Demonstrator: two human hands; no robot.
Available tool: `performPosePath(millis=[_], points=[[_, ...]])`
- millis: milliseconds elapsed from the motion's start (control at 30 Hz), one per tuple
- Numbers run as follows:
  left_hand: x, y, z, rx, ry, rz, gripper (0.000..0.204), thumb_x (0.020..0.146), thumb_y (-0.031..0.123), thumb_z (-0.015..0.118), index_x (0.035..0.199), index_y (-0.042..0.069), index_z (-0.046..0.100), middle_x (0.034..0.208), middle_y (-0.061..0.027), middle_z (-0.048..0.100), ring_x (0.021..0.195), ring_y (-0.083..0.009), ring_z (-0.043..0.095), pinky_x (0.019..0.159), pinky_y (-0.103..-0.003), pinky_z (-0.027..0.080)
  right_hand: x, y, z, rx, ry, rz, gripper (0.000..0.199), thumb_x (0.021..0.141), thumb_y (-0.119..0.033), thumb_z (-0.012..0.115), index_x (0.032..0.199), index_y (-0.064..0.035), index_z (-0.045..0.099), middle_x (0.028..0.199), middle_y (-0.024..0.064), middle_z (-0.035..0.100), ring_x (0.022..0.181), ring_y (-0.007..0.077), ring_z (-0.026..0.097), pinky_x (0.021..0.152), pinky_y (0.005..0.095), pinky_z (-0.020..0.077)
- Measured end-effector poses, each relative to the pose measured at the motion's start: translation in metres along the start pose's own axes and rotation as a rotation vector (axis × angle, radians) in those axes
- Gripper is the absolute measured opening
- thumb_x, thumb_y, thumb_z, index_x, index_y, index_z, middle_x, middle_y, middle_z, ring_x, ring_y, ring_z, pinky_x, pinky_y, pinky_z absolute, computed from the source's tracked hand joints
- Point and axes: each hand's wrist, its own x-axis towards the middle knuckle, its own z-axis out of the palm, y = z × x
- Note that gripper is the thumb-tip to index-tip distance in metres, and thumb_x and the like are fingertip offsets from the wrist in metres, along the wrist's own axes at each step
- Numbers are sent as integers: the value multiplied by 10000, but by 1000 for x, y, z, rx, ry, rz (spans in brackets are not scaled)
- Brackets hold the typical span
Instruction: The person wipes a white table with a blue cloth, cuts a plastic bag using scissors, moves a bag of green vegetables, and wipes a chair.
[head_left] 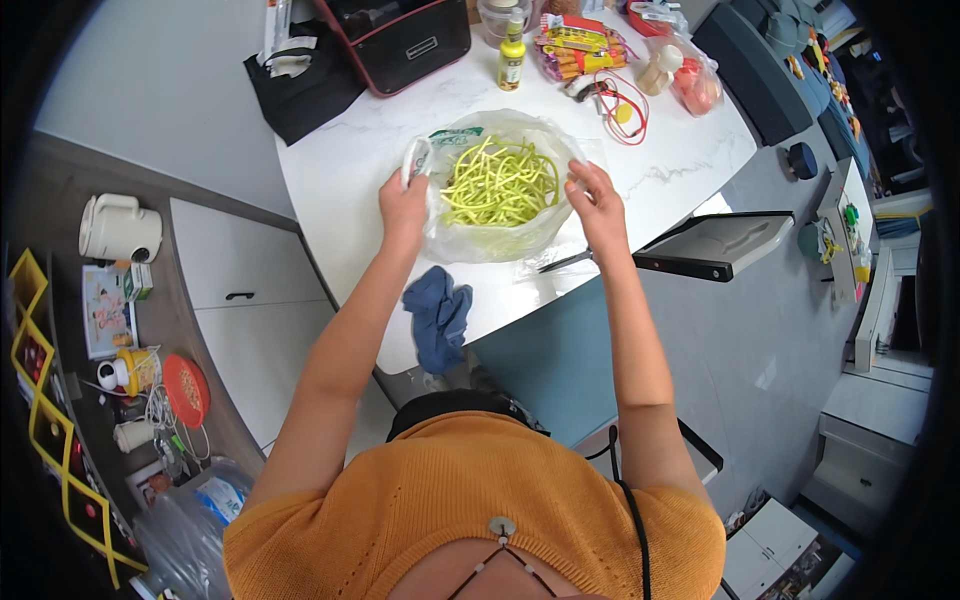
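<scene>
Flanking one bag (480, 246) of stems (500, 185): one left hand (404, 210), one right hand (602, 212)
</scene>
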Motion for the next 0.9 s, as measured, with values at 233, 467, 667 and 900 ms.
performPosePath(millis=[233,467,667,900], points=[[-18,-21,-130,303,72,358,221,769,76,478,952,-18,557,822,-65,530,746,-138,498,683,-240,388,-52,-28,82,-51,-313,-153,349,747,-159,587,1080,-82,518,1164,137,422,1010,226,469,766,281,421],[-41,-48,-218,264,211,271,207,795,73,448,948,-23,550,869,-92,504,803,-180,496,728,-263,381,-94,-25,159,70,-506,-91,352,761,-164,570,1091,-62,506,1192,135,386,1030,235,456,798,293,414],[-64,-76,-238,299,210,260,202,807,90,458,947,-25,547,858,-91,506,794,-183,496,723,-263,381,-121,-31,179,-35,-538,-94,343,761,-139,553,1091,-55,507,1186,145,405,1053,257,446,843,297,386],[-81,-108,-231,169,128,159,220,816,81,447,993,-24,528,901,-89,525,838,-168,510,754,-263,386,-140,-2,163,-38,-444,-14,295,753,-115,550,1043,-62,543,1166,130,433,1043,250,456,839,293,383]])
